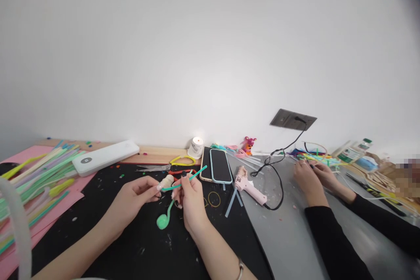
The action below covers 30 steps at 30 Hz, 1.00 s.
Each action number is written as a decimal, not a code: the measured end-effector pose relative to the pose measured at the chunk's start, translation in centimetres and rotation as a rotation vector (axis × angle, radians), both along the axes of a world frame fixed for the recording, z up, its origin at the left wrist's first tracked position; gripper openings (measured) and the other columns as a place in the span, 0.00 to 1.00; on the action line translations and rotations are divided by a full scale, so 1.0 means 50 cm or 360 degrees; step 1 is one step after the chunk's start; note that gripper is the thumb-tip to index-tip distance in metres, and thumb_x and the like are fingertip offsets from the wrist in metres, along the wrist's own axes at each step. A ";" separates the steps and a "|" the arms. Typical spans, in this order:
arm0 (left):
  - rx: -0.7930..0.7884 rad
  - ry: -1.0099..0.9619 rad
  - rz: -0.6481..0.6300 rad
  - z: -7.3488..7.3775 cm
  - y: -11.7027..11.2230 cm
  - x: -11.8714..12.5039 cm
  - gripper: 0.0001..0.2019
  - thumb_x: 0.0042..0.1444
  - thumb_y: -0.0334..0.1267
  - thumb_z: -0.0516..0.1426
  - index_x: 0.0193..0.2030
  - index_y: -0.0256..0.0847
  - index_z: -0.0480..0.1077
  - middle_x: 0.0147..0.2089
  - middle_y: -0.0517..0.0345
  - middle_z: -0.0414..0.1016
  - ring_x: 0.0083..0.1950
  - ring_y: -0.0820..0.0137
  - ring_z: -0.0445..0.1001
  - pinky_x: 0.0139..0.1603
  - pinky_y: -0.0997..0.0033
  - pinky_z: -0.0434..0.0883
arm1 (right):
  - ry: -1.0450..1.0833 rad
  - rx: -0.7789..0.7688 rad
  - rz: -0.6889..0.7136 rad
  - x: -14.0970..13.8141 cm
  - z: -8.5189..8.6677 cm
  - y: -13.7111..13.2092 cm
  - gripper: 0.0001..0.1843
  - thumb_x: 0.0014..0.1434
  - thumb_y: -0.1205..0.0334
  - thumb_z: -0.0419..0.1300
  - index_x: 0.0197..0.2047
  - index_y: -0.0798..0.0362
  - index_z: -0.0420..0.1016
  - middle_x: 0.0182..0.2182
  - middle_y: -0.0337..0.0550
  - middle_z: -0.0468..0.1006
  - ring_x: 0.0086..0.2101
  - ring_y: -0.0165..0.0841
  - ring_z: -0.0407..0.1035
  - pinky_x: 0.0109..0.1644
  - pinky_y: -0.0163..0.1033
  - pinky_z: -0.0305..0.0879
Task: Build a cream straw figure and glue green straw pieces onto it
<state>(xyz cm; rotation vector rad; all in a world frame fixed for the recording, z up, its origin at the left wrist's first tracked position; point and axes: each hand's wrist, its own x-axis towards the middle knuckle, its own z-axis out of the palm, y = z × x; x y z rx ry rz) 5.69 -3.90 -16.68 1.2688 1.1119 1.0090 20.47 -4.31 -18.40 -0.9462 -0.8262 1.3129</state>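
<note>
Two parts, a cream coil (167, 181) pinched by the left hand (140, 191) and a green ball (162, 222), appear formed left of the blue-edged phone (220, 166), while the teal strip (201, 172) pinched by the right hand (193, 210) is uncoiled, its attachment unclear.

1 held teal stem (200, 171), 1 cream pc (167, 181), 1 grn pompom (162, 222). 2 phones (221, 166), 1 glue gun (252, 190), 1 cup (197, 148), 1 figurine (249, 145). L-side stems (42, 175) — too many to ct

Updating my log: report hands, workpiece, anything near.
Left hand pinching cream fuzzy coil. Right hand holding thin teal strip. Metal-bladed scissors beyond, seemingly not blocking.
</note>
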 end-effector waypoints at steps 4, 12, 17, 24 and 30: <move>0.0186 0.0248 -0.0311 0.005 -0.003 0.001 0.08 0.49 0.39 0.59 0.23 0.40 0.71 0.23 0.61 0.70 0.29 0.68 0.68 0.32 0.74 0.66 | -0.0251 0.0068 -0.0033 0.009 0.003 0.000 0.22 0.57 0.46 0.52 0.20 0.53 0.62 0.09 0.28 0.54 0.12 0.22 0.44 0.16 0.29 0.41; 0.0407 0.0624 -0.0648 0.010 -0.022 0.016 0.11 0.51 0.35 0.56 0.19 0.41 0.70 0.22 0.61 0.70 0.26 0.69 0.68 0.28 0.75 0.62 | -0.0639 0.0152 0.0137 0.004 0.011 -0.010 0.20 0.57 0.52 0.53 0.18 0.54 0.63 0.10 0.29 0.57 0.14 0.22 0.49 0.18 0.29 0.45; 0.0563 0.0637 -0.0216 0.006 -0.012 0.010 0.06 0.50 0.40 0.59 0.28 0.45 0.77 0.30 0.57 0.79 0.32 0.65 0.74 0.34 0.74 0.67 | -0.0003 -0.0095 -0.0006 0.006 0.010 -0.005 0.19 0.54 0.48 0.56 0.22 0.54 0.64 0.09 0.29 0.59 0.11 0.21 0.45 0.14 0.28 0.40; 0.0943 0.0576 -0.0045 -0.010 -0.005 -0.014 0.05 0.49 0.36 0.61 0.33 0.47 0.79 0.38 0.57 0.81 0.41 0.62 0.76 0.49 0.72 0.68 | 0.0347 -0.0243 0.0045 -0.002 0.016 -0.008 0.18 0.50 0.49 0.61 0.20 0.55 0.65 0.11 0.32 0.63 0.11 0.21 0.49 0.12 0.27 0.41; 0.0924 0.0392 0.0043 -0.004 -0.027 -0.002 0.07 0.52 0.39 0.57 0.29 0.49 0.78 0.33 0.57 0.80 0.39 0.60 0.75 0.52 0.64 0.69 | 0.0347 -0.0291 0.0083 -0.001 0.013 -0.006 0.19 0.51 0.49 0.61 0.20 0.55 0.65 0.10 0.32 0.62 0.11 0.20 0.48 0.13 0.27 0.40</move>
